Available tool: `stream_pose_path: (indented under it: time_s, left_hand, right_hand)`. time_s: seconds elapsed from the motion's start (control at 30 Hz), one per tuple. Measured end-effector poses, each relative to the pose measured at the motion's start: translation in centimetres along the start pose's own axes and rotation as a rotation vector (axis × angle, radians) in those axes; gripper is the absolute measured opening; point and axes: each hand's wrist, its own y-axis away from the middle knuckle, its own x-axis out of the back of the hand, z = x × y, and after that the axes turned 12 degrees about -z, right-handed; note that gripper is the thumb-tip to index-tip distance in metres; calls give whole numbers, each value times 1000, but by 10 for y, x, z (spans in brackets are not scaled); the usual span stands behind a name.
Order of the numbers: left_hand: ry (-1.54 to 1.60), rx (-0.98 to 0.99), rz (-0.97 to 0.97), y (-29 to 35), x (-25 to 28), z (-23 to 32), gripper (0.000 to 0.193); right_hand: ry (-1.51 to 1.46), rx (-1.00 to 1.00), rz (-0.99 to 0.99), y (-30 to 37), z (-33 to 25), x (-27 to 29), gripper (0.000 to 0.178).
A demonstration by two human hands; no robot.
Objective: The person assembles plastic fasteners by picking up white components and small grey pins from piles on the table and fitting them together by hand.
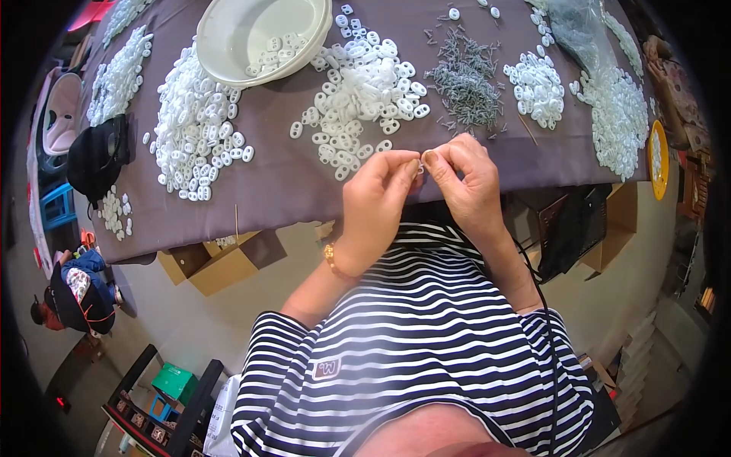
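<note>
My left hand (375, 199) and my right hand (474, 183) meet just above the table's near edge, thumbs and forefingers pinched close together. Between the fingertips shows a bit of a small white piece (420, 167), mostly covered by them. Whatever my right fingers pinch is too small to make out. Beyond my hands spreads a heap of white oval two-hole plastic pieces (358, 95). To its right lies a pile of small grey screws (468, 84), and beside that a smaller pile of white pieces (537, 90).
A cream basin (320, 38) holds some white pieces. More white heaps lie left (194, 126) and right (618, 118). A black bag (99, 158) sits at the table's left edge, a yellow plate (657, 185) at the right. Cardboard boxes (217, 266) stand below; another person (80, 289) is at left.
</note>
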Motion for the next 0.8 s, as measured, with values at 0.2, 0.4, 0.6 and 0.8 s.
stream_pose_path:
  time_s: [0.2, 0.4, 0.6, 0.8]
  left_hand:
    - [336, 184, -60, 0, 3, 2, 15]
    - [174, 134, -63, 3, 2, 0, 14]
    - [122, 83, -16, 6, 0, 0, 14]
    - [337, 157, -46, 8, 5, 2, 15]
  right_hand:
    - [-97, -71, -37, -1, -10, 7, 9]
    - [-65, -60, -80, 5, -3, 2, 8]
    - [-272, -159, -73, 11, 0, -6, 14]
    - [-254, -93, -62, 8, -4, -1, 13]
